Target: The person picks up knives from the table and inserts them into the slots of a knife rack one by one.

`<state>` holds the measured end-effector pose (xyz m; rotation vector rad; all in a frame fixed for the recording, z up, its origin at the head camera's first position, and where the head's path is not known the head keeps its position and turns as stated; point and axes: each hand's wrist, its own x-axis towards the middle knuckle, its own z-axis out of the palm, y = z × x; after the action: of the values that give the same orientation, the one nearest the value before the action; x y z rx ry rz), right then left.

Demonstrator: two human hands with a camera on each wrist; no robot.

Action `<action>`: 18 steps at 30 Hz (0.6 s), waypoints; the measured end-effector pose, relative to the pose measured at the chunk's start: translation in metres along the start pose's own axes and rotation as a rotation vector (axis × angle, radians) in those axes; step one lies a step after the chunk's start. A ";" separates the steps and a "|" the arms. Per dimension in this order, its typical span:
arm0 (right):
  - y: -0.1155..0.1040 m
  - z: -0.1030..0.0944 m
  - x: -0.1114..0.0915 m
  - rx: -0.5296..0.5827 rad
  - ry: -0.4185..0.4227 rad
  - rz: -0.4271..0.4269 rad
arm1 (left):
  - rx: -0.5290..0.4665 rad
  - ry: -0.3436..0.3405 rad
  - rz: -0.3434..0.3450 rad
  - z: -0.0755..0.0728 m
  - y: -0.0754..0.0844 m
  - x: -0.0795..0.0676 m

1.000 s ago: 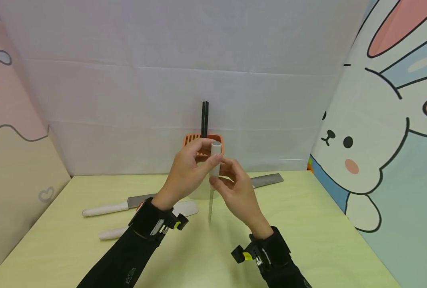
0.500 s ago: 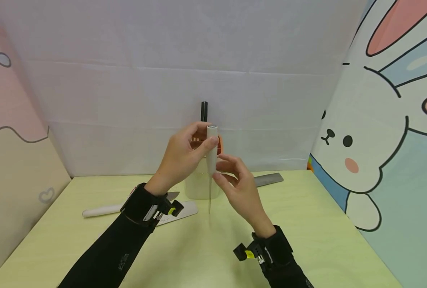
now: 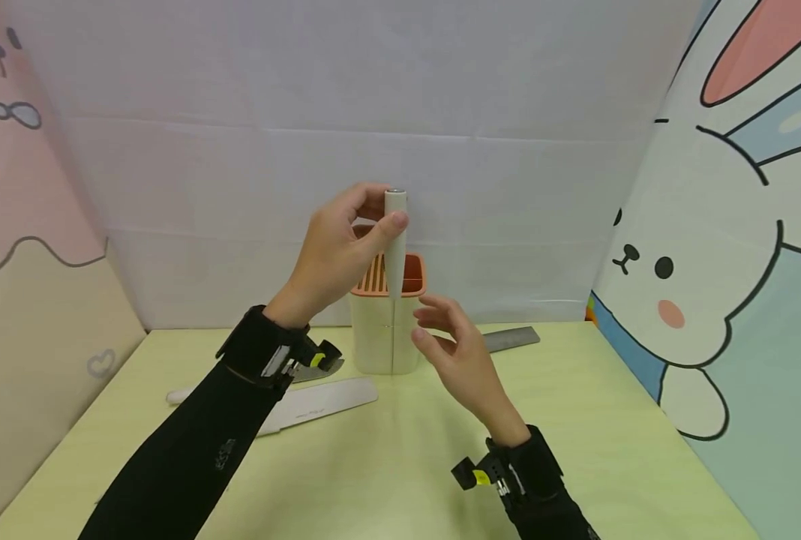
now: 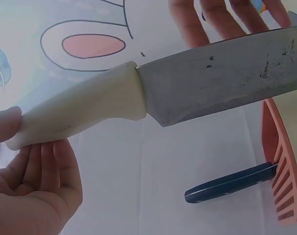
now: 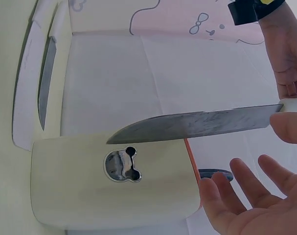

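Note:
My left hand (image 3: 336,244) grips the upper end of a kitchen knife's (image 3: 395,247) off-white handle, in front of the knife holder. The knife hangs tip down; its grey blade (image 4: 221,73) shows dark marks in the left wrist view. Beside the blade, my right hand (image 3: 457,360) has its fingers loosely bent, with a gap to the knife in the head view. Cream with a slotted orange top, the knife holder (image 3: 371,337) stands behind the blade. A dark handle (image 4: 231,183) sticks out of its top in the left wrist view; the left hand hides it in the head view.
Left of the holder lie a white-bladed knife (image 3: 326,401) and a grey-bladed one (image 3: 319,373), partly under my left arm. Another grey blade (image 3: 511,339) lies at right behind my right hand. A white sheet (image 3: 272,172) hangs behind the table (image 3: 387,465).
My left hand has lifted the knife upward, toward the height of the holder's top. My right hand, which was at the lower handle, has come away to the right.

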<state>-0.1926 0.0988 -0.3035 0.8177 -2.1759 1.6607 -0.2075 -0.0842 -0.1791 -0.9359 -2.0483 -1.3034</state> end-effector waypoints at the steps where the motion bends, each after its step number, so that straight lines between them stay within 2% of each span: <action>1: 0.001 -0.001 -0.001 -0.011 -0.001 0.003 | 0.003 0.001 -0.001 -0.001 0.001 0.002; 11: 0.013 -0.015 -0.011 -0.118 0.000 0.011 | 0.057 0.040 -0.021 -0.016 0.017 0.026; 18: 0.024 -0.024 -0.015 -0.175 0.011 0.001 | 0.049 0.052 -0.035 -0.022 0.018 0.040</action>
<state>-0.1975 0.1301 -0.3238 0.7562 -2.2755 1.4461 -0.2160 -0.0880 -0.1313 -0.8396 -2.0557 -1.2759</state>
